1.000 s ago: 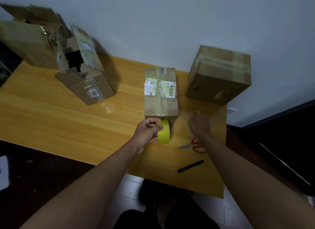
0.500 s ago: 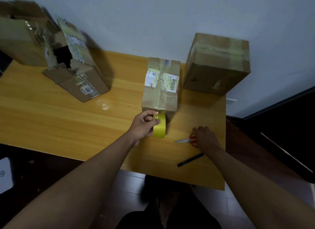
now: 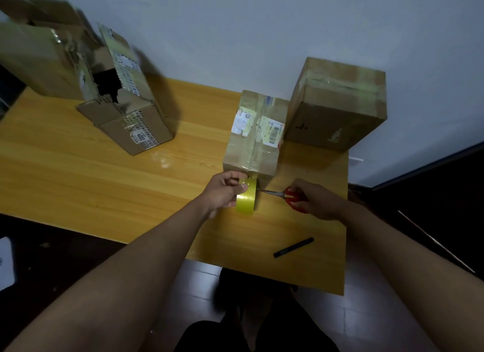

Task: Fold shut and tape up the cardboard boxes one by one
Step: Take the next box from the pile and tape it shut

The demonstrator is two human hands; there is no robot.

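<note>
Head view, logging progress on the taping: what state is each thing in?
Middle box: folded shut, taped.
Right box: shut, taped.
Left boxes: flaps open.
Tape roll: gripped by left hand.
Scissors: held by right hand, blades at tape.
Marker: lying untouched.

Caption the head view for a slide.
Left hand holds the yellow tape roll against the small box; right hand brings scissors in.

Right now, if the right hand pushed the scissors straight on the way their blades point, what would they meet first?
Most likely the tape: the right hand holds the scissors with blade tips aimed left at the stretch between the roll, gripped by the left hand, and the box. Depth is unclear.
</note>
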